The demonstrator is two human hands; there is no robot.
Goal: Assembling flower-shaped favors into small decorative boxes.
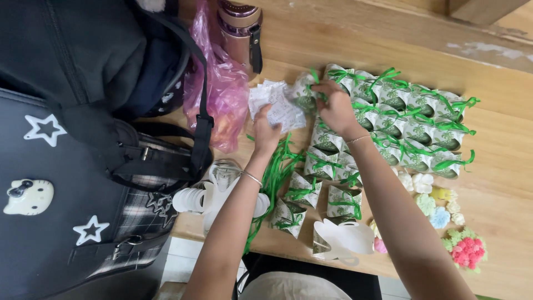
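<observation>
A small green-and-white paper favour box (304,93) sits just above the middle of the frame, pinched at its right side by the fingers (322,89) of the right hand (336,108), which curl over a green ribbon at its top. Just left of it, the left hand (266,133) grips a fan of small white sachets (275,103), its fingers clenched round their lower edge; the sachets touch the box's left side. Right of the hands, rows of finished boxes (411,119) tied with green ribbon fill the upper right of the wooden counter (499,144), and more of them run down the centre. A loose bundle of green ribbons (272,178) lies beneath the left forearm. Flat, unfolded white boxes (341,239) rest at the lower centre. Small pastel flower shapes (438,208) are scattered lower right. A pink plastic bag (222,94) and a black bag (83,111) occupy the left.
</observation>
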